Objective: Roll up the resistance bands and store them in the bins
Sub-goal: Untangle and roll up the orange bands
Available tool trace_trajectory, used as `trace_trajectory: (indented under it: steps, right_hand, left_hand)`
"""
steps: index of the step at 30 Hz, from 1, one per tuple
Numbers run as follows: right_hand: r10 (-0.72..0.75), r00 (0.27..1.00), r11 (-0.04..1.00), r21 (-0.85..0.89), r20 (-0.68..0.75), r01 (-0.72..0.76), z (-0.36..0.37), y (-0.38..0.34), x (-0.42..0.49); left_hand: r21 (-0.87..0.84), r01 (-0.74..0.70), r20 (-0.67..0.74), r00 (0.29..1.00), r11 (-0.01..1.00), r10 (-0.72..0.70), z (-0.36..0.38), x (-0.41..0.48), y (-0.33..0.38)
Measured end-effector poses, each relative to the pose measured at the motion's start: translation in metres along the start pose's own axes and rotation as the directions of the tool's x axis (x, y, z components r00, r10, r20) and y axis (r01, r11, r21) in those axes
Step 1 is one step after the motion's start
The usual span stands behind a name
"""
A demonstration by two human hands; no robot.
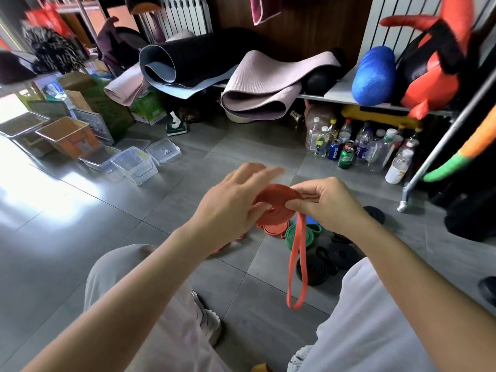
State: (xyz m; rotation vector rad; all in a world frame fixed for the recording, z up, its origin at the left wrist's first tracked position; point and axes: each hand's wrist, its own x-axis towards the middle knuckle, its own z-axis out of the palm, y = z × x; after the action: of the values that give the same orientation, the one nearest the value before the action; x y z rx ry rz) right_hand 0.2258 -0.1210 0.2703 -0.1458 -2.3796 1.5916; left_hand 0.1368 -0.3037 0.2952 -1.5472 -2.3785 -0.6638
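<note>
- We see one orange band (279,193), half coiled, held in the air between two hands; its loose loop hangs toward the floor (150,221).
- The right grip (327,202) pinches the coil's edge with curled fingers.
- The left grip (230,202) is spread, its fingers straight against the coil.
- On the floor beneath lie one orange roll (276,227), one green roll (298,236), and black bands (314,267) we cannot count.
- Three small clear bins (132,170) stand together, well apart to the left.
</note>
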Motion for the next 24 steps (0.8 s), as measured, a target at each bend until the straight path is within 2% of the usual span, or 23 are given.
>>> trace_trajectory:
  steps: [2, 5, 8, 12, 17, 19, 20, 21, 24]
  right_hand:
    - [-0.006, 1.0, 1.0, 0.005, 0.023, 0.006, 0.002, -0.002, 0.003]
    - [0.018, 1.0, 0.986, 0.165, -0.007, -0.017, 0.002, 0.0, 0.004]
    - [0.074, 0.997, 0.978, 0.195, -0.01, -0.071, 0.006, 0.02, 0.001]
    - [0.226, 0.974, 0.966, 0.135, -0.023, -0.221, 0.022, 0.077, -0.015]
    - [0.455, 0.881, 0.883, -0.062, -0.129, -0.465, 0.031, 0.137, -0.037]
    - [0.5, 0.84, 0.819, -0.198, -0.212, -0.538, 0.031, 0.15, -0.044]
    - [0.516, 0.819, 0.798, -0.205, -0.252, -0.566, 0.031, 0.154, -0.046]
    - [0.544, 0.793, 0.79, -0.152, -0.273, -0.594, 0.03, 0.158, -0.047]
    - [0.662, 0.71, 0.749, 0.174, -0.239, -0.639, 0.026, 0.16, -0.046]
  left_hand:
    - [0.129, -0.076, 0.156, 0.986, 0.989, 0.056, -0.006, 0.007, 0.006]
    - [0.099, -0.04, 0.188, 0.982, 0.994, 0.021, -0.012, 0.012, 0.006]
    - [-0.054, 0.004, 0.088, 0.996, 0.999, 0.001, -0.02, 0.011, 0.004]
    - [-0.098, 0.059, -0.104, 0.992, 0.993, -0.069, -0.034, 0.015, -0.009]
    - [-0.121, 0.154, -0.208, 0.962, 0.981, -0.176, -0.056, 0.022, -0.029]
    - [-0.118, 0.207, -0.235, 0.944, 0.971, -0.23, -0.064, 0.022, -0.038]
    - [-0.105, 0.236, -0.24, 0.937, 0.966, -0.255, -0.066, 0.022, -0.042]
    - [-0.094, 0.264, -0.24, 0.93, 0.96, -0.279, -0.068, 0.022, -0.047]
    - [-0.094, 0.353, -0.232, 0.902, 0.931, -0.365, -0.066, 0.018, -0.064]
